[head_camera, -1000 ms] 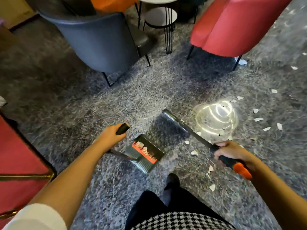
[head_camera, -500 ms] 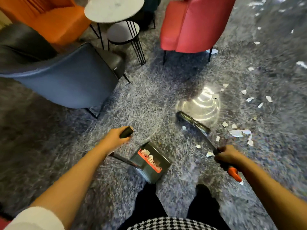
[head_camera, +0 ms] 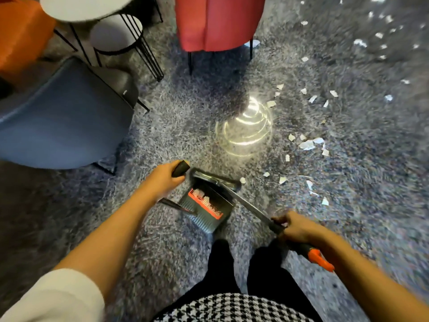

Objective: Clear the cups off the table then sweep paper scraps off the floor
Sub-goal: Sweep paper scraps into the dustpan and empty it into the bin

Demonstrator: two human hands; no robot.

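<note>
Red chair (head_camera: 218, 22), blue-grey chair (head_camera: 60, 126), orange chair (head_camera: 21, 31) far left

Worktop (head_camera: 86, 8): cut off by top edge. Far scraps (head_camera: 380, 36): blurred smears. Dustpan handle (head_camera: 180, 169): middle hidden inside left hand (head_camera: 162, 181).

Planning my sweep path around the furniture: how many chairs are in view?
3. An orange chair is in the top left corner, a dark blue chair is below it on the left, and a red chair is at top centre. More may stand out of frame.
</note>
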